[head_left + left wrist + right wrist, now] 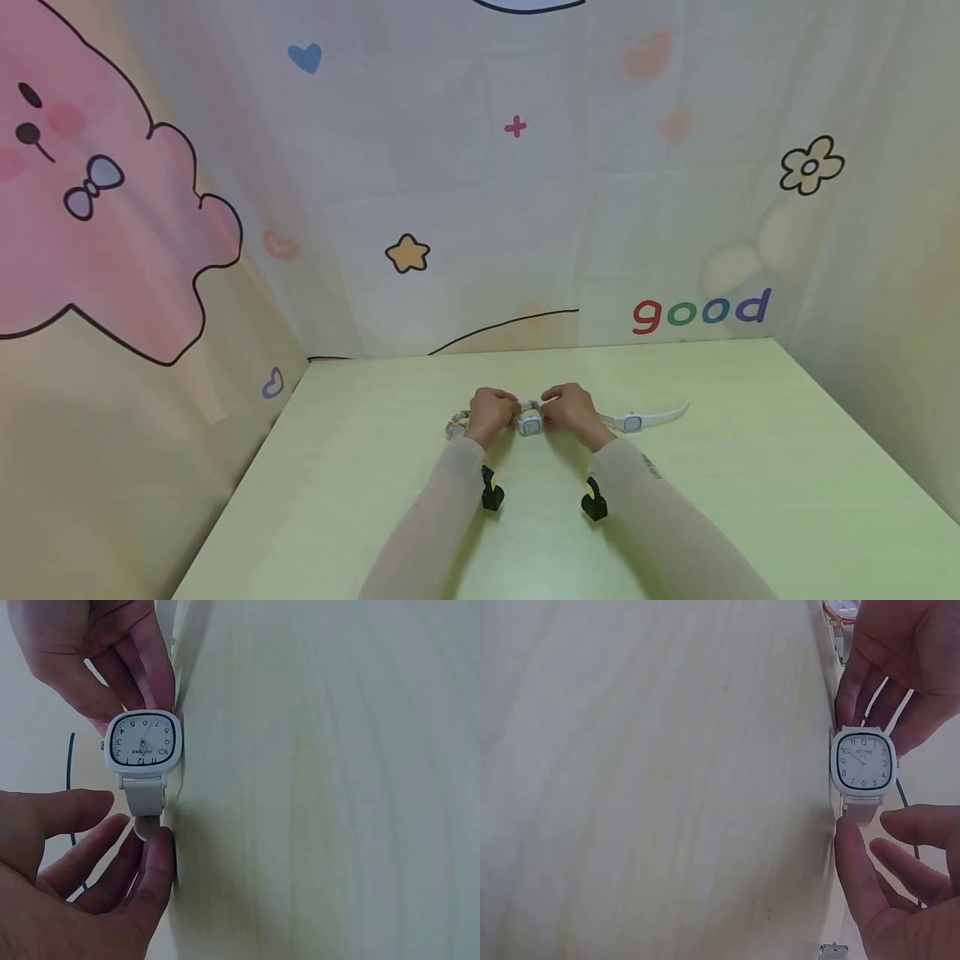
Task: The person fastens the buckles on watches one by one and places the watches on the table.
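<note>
A white wristwatch [530,426] with a rounded square dial sits between both hands in the head view, its strap curving behind the case. My left hand [492,414] holds the strap on the dial's twelve side; in the left wrist view the strap end [148,825] lies among its bent fingers, the thumb a little apart. My right hand [572,410] holds the six side. In the right wrist view, the white strap [862,812] runs between its finger and thumb, a fingertip right at the strap edge. The dial [864,761] faces the wrist cameras.
Left of my left hand lies a rose-gold and silver watch [457,427], partly hidden. A second white watch [633,423] lies stretched out to the right. All are on a pale wood-grain table [360,500], backed by a printed curtain [450,167].
</note>
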The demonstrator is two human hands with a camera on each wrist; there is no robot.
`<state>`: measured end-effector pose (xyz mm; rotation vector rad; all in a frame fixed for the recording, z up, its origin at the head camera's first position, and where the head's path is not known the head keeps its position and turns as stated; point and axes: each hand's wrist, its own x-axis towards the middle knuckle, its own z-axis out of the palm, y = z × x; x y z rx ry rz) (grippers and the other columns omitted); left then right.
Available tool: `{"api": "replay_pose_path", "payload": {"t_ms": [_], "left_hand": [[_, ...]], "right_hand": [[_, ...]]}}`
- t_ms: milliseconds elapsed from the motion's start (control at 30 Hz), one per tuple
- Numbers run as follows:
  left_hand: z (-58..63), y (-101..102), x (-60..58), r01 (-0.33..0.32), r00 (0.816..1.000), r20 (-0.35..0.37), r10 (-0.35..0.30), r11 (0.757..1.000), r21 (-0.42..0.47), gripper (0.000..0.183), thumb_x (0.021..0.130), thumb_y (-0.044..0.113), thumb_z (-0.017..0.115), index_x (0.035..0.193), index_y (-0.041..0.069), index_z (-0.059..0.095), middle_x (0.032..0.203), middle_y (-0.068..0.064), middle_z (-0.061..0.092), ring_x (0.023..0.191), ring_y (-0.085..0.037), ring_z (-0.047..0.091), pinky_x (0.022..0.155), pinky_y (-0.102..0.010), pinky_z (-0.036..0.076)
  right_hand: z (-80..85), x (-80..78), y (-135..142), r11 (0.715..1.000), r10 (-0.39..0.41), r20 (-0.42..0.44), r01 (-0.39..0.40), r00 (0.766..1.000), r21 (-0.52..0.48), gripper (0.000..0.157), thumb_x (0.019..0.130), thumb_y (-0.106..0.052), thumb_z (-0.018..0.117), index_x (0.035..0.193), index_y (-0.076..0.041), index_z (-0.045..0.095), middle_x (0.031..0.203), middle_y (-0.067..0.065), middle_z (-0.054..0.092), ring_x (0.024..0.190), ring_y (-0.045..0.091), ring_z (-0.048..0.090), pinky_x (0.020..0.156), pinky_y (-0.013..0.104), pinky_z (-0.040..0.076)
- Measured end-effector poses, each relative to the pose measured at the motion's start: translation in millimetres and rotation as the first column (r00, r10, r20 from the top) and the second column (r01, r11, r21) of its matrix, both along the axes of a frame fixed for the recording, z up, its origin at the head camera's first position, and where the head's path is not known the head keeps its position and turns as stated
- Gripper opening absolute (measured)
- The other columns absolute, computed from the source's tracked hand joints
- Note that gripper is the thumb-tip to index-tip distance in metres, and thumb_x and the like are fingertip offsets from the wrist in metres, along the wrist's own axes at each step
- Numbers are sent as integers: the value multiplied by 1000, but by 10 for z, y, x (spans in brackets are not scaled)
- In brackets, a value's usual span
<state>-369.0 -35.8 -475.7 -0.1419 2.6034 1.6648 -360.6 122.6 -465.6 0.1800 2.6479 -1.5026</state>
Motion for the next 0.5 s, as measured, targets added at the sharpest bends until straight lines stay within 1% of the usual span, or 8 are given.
{"api": "replay_pose_path", "payload": {"t_ms": [67, 167, 233, 300, 400, 500], "left_hand": [[-4, -18, 3, -2, 1000, -3, 2, 1000, 7, 17, 85, 11, 70, 99, 3, 75, 97, -8, 73, 75, -13, 60, 61, -20, 46], [7, -55, 21, -3, 1000, -6, 3, 1000, 23, 19, 87, 14, 69, 102, 3, 75, 102, -11, 73, 78, -17, 64, 61, -20, 47], [18, -73, 34, -5, 1000, -8, 5, 1000, 24, 19, 88, 16, 69, 103, 5, 74, 103, -10, 72, 80, -20, 66, 61, -20, 48], [44, -91, 55, 9, 1000, -17, -8, 999, 43, 20, 89, 16, 69, 104, 5, 74, 104, -11, 72, 84, -24, 68, 62, -22, 50], [97, -116, 80, 27, 999, -42, -25, 998, 61, 20, 90, 18, 69, 105, 5, 73, 104, -10, 72, 87, -29, 70, 66, -26, 53], [165, -139, 94, 49, 997, -64, -43, 995, 82, 22, 91, 19, 68, 108, 5, 72, 107, -10, 72, 94, -33, 70, 72, -30, 55]], "right_hand": [[7, 7, 14, 1000, 1, -13, -1, 1000, 2, 33, 83, -7, 66, 115, 2, 68, 91, 12, 73, 65, 12, 67, 58, 20, 51], [24, 36, 40, 1000, 2, -38, -3, 999, -29, 33, 84, -6, 65, 115, 4, 67, 90, 14, 73, 68, 17, 71, 61, 22, 55], [46, 65, 55, 996, 7, -36, -10, 999, -84, 33, 86, -5, 64, 118, 5, 65, 94, 19, 73, 75, 23, 74, 65, 26, 59], [71, 94, 77, 993, 10, -35, -15, 999, -119, 34, 88, -5, 64, 120, 6, 63, 100, 22, 71, 81, 27, 74, 70, 30, 61], [110, 118, 113, 991, 26, -51, -33, 998, -130, 34, 90, -6, 64, 123, 5, 62, 108, 23, 70, 90, 31, 73, 74, 33, 61], [163, 140, 153, 989, 38, -71, -48, 997, -140, 34, 92, -7, 63, 123, 5, 61, 112, 23, 69, 97, 36, 71, 76, 34, 61]]}}
